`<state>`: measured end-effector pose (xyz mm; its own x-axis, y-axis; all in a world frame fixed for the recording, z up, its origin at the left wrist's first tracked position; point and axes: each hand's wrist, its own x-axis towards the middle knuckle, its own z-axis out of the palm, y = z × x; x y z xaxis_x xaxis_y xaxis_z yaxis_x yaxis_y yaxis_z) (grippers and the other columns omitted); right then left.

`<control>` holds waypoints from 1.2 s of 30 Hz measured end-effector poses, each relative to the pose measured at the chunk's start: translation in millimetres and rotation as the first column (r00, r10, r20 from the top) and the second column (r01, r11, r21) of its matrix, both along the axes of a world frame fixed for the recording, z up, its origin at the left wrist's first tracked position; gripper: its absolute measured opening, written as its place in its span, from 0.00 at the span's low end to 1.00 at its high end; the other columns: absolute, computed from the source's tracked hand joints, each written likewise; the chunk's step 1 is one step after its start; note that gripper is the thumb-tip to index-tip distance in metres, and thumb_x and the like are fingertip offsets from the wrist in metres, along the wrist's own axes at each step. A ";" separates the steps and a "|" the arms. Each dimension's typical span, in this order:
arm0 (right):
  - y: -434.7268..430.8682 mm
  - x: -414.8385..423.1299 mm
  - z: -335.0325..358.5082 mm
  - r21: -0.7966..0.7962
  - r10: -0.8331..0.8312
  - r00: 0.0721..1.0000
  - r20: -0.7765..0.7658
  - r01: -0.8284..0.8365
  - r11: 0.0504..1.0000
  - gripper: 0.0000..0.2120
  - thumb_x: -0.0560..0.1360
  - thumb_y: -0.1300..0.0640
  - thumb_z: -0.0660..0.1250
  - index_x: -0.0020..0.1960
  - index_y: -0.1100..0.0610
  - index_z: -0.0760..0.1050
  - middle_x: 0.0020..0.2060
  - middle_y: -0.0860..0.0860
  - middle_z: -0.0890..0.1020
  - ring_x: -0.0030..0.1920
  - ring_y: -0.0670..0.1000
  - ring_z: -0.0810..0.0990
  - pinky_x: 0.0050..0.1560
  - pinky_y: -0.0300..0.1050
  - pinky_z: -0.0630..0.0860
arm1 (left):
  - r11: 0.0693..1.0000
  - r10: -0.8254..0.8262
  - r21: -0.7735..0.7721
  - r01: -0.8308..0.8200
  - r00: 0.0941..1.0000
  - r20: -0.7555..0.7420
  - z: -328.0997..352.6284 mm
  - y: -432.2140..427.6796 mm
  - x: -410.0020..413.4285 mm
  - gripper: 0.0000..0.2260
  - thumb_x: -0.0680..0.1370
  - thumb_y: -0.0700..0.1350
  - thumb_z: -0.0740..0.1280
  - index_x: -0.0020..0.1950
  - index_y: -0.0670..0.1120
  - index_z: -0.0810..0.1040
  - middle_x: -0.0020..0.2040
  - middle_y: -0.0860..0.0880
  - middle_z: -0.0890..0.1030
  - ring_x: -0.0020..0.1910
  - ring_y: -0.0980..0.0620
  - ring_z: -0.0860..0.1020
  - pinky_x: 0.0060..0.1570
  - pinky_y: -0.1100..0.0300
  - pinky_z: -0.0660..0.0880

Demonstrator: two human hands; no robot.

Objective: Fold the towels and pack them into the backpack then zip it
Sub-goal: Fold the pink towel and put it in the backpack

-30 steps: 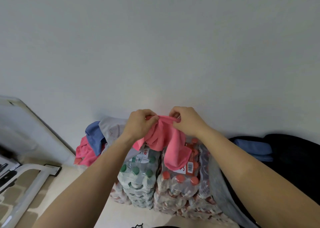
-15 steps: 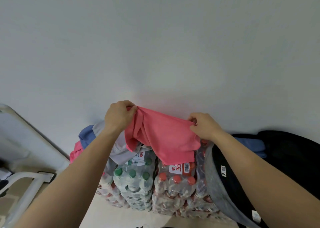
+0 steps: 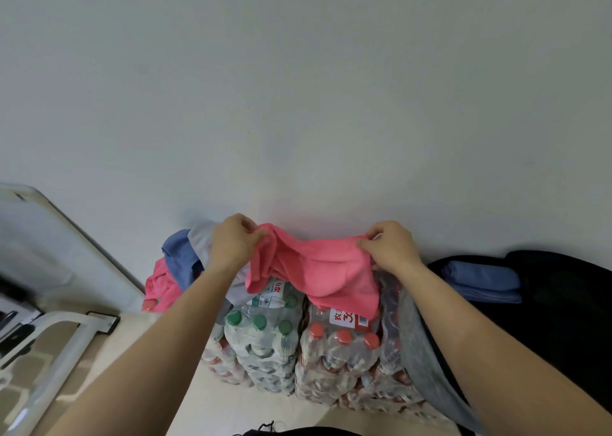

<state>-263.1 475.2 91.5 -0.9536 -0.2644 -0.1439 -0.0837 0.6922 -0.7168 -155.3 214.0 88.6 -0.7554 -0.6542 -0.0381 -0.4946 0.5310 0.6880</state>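
Note:
A pink towel [image 3: 318, 270] hangs spread between my two hands above stacked packs of water bottles. My left hand [image 3: 231, 243] pinches its left top corner and my right hand [image 3: 390, 247] pinches its right top corner. The cloth sags in the middle and drapes over the bottle tops. A loose pile of towels, blue [image 3: 178, 260], grey [image 3: 202, 240] and pink [image 3: 159, 290], lies to the left behind my left arm. The black backpack [image 3: 563, 319] lies open at the right with a folded blue towel [image 3: 480, 280] inside it.
Shrink-wrapped bottle packs [image 3: 298, 353] with green and red caps stand against the white wall [image 3: 298, 104]. A white metal frame [image 3: 66, 336] stands on the floor at the left. The backpack's grey lining [image 3: 420, 353] runs beside my right forearm.
One second ago the towel was bunched between my close-set hands. I have pulled them apart sideways, spreading the towel wide, and lowered it slightly over the bottles.

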 end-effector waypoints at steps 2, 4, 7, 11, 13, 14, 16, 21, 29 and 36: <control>-16.3 17.4 -3.6 -0.043 0.047 0.998 0.041 -0.045 0.998 0.08 0.73 0.55 0.73 0.36 0.52 0.78 0.30 0.51 0.82 0.29 0.57 0.83 0.36 0.50 0.82 | 0.996 -0.040 0.077 0.042 0.999 -0.026 -7.9 11.6 6.3 0.06 0.72 0.49 0.74 0.39 0.50 0.80 0.34 0.55 0.80 0.38 0.53 0.79 0.33 0.66 0.68; -31.7 33.0 -7.7 -0.050 0.135 0.990 0.046 -0.133 0.990 0.10 0.75 0.54 0.70 0.35 0.52 0.80 0.31 0.50 0.83 0.32 0.55 0.83 0.40 0.50 0.81 | 0.987 -0.051 0.151 0.062 0.996 -0.078 -13.4 24.2 12.3 0.05 0.73 0.46 0.74 0.38 0.51 0.81 0.34 0.56 0.81 0.36 0.57 0.79 0.34 0.69 0.70; -49.0 53.8 -9.9 -0.093 0.221 0.974 0.041 -0.217 0.972 0.12 0.79 0.53 0.66 0.40 0.55 0.84 0.34 0.48 0.85 0.34 0.47 0.82 0.43 0.46 0.79 | 0.948 -0.057 0.302 0.100 0.987 -0.148 -16.5 38.8 21.1 0.05 0.76 0.40 0.72 0.45 0.49 0.83 0.38 0.52 0.83 0.31 0.64 0.78 0.33 0.74 0.72; -62.4 73.7 -12.2 -0.273 0.250 0.968 0.025 -0.234 0.933 0.12 0.78 0.54 0.68 0.40 0.57 0.84 0.34 0.53 0.85 0.33 0.52 0.82 0.35 0.39 0.77 | 0.873 0.007 0.479 0.091 0.980 -0.198 -22.9 43.0 33.6 0.08 0.77 0.36 0.69 0.52 0.49 0.80 0.42 0.49 0.84 0.30 0.65 0.78 0.35 0.69 0.76; -67.0 79.8 -17.0 -0.369 0.250 0.968 0.025 -0.224 0.902 0.07 0.77 0.55 0.70 0.41 0.49 0.84 0.35 0.46 0.85 0.35 0.47 0.83 0.39 0.42 0.80 | 0.857 0.067 0.512 0.056 0.974 -0.218 -26.9 45.7 39.7 0.06 0.77 0.37 0.69 0.53 0.44 0.80 0.38 0.49 0.84 0.32 0.60 0.80 0.36 0.64 0.78; -69.2 82.2 -20.7 -0.404 0.245 0.969 0.030 -0.212 0.890 0.05 0.76 0.56 0.72 0.43 0.47 0.84 0.36 0.44 0.85 0.38 0.45 0.84 0.41 0.40 0.79 | 0.850 0.096 0.526 0.042 0.968 -0.232 -28.5 48.2 42.4 0.06 0.77 0.37 0.70 0.53 0.43 0.80 0.37 0.49 0.84 0.34 0.56 0.81 0.38 0.59 0.79; -74.6 86.6 -26.5 -0.451 0.207 0.978 0.024 -0.174 0.875 0.04 0.74 0.57 0.74 0.44 0.48 0.84 0.38 0.43 0.85 0.40 0.43 0.84 0.43 0.37 0.78 | 0.824 0.154 0.565 0.030 0.949 -0.275 -32.9 53.1 47.1 0.05 0.76 0.38 0.71 0.51 0.42 0.81 0.34 0.48 0.84 0.35 0.50 0.82 0.43 0.51 0.81; -83.4 93.4 -26.8 -0.486 0.177 0.984 -0.030 -0.169 0.858 0.02 0.73 0.59 0.74 0.46 0.53 0.84 0.38 0.43 0.85 0.40 0.40 0.83 0.42 0.30 0.75 | 0.777 0.260 0.630 0.009 0.906 -0.333 -33.4 65.4 51.8 0.04 0.75 0.37 0.72 0.49 0.43 0.83 0.41 0.45 0.86 0.41 0.48 0.85 0.44 0.57 0.81; -87.0 89.8 -34.9 -0.429 0.158 0.987 -0.042 -0.161 0.889 0.04 0.74 0.57 0.74 0.49 0.54 0.84 0.40 0.41 0.85 0.40 0.38 0.82 0.42 0.28 0.75 | 0.813 0.245 0.582 0.017 0.896 -0.369 -32.6 66.2 51.6 0.09 0.76 0.37 0.72 0.44 0.52 0.84 0.42 0.50 0.86 0.44 0.51 0.85 0.48 0.57 0.81; -86.0 86.4 -38.6 -0.416 0.342 0.939 -0.031 -0.323 0.850 0.12 0.77 0.64 0.67 0.57 0.52 0.84 0.52 0.43 0.84 0.52 0.38 0.81 0.52 0.30 0.75 | 0.824 0.191 0.565 0.036 0.922 -0.337 -38.1 55.3 58.4 0.07 0.74 0.39 0.74 0.52 0.45 0.84 0.44 0.49 0.86 0.46 0.51 0.85 0.51 0.54 0.81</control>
<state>-176.7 389.2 52.9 -0.7934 -0.6086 0.0089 -0.2196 0.2726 -0.9367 -96.9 269.3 50.5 -0.7347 -0.6630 -0.1439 -0.1722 -0.0230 0.9848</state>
